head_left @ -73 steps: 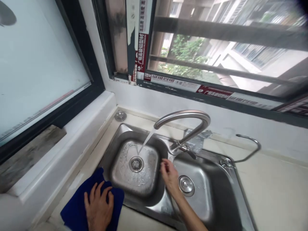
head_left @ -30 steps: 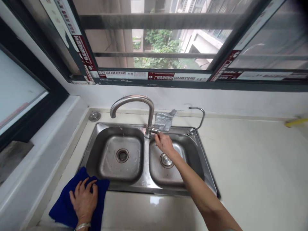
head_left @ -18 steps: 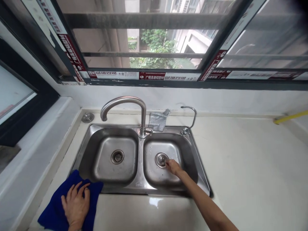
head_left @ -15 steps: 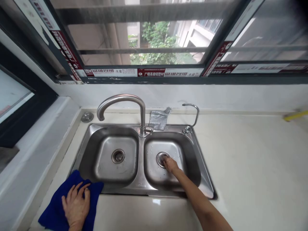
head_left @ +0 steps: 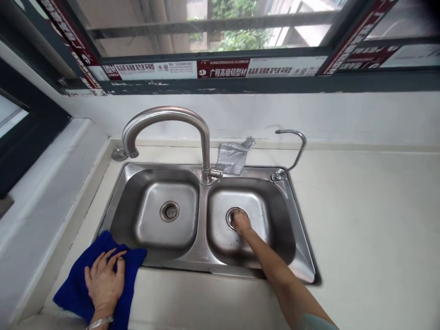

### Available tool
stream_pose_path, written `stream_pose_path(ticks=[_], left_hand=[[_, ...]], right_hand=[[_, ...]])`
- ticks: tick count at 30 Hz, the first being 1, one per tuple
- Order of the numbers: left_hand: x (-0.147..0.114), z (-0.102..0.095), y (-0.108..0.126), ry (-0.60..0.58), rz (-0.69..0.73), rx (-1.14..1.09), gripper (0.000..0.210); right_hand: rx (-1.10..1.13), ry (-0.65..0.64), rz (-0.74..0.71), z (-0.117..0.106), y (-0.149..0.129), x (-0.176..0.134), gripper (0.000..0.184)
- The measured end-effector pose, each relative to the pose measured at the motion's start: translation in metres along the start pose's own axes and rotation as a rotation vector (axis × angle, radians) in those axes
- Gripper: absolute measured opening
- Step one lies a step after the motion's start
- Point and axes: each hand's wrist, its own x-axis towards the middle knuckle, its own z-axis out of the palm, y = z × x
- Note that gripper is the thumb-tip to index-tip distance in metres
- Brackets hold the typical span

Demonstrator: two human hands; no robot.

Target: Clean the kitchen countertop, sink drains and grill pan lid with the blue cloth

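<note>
Royal-blue cloth, matte and softly creased, is spread over the near-left corner of the stainless-steel double-bowl sink; on it the left hand is laid palm-down, fingers parted, nothing grasped. Well apart from it, the right hand has been lowered from the faucet lever to the drain on the sink's right side, so work appears to have been shifted there; its fingers are curled, but any grip cannot be told. At the sink's rear rim an arched, brushed gooseneck faucet is mounted, its flow now stopped. Behind the sink, silvery mesh-textured fabric is seen, crumpled.
</note>
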Motion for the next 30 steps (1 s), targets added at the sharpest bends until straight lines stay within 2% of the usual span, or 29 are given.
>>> stream_pose_path(ticks=[2,7,10,14,18,20,23,25,27,28,29,30], left_hand=[[0.0,-0.002,0.001,-0.004,-0.006,-0.021,0.075],[-0.007,-0.007,0.002,-0.038,-0.012,-0.145,0.077],[-0.016,-0.008,0.0,-0.046,0.044,-0.176,0.076],[-0.024,-0.011,-0.001,0.022,0.128,-0.177,0.07],[-0.027,-0.011,-0.001,0.182,0.25,-0.189,0.065],[-0.03,-0.01,-0.003,0.219,0.266,-0.204,0.061],[-0.029,-0.015,-0.005,0.155,0.211,-0.284,0.055],[-0.019,-0.033,0.004,0.061,0.088,-0.404,0.055],[0.004,-0.065,0.028,-0.023,-0.065,-0.556,0.059],[0.02,-0.085,0.045,-0.026,-0.11,-0.622,0.062],[0.039,-0.106,0.065,0.029,-0.07,-0.708,0.065],[0.06,-0.127,0.087,0.132,0.015,-0.775,0.066]], right_hand=[[0.001,0.025,0.027,-0.011,0.012,0.004,0.039],[-0.056,0.049,0.16,-0.046,0.063,0.008,0.04],[-0.097,0.007,0.183,-0.053,0.076,0.002,0.041],[-0.1,-0.06,0.175,-0.042,0.071,-0.011,0.048],[-0.051,-0.052,0.17,-0.038,0.062,-0.025,0.052],[-0.008,-0.013,0.145,-0.047,0.054,-0.03,0.044],[0.099,0.114,0.003,-0.082,0.029,-0.027,0.034],[0.187,0.239,-0.139,-0.117,0.003,-0.018,0.035],[0.265,0.371,-0.254,-0.158,-0.027,-0.008,0.04],[0.31,0.44,-0.3,-0.177,-0.04,-0.004,0.042],[0.365,0.505,-0.344,-0.193,-0.052,-0.002,0.043],[0.409,0.547,-0.372,-0.205,-0.061,-0.001,0.042]])
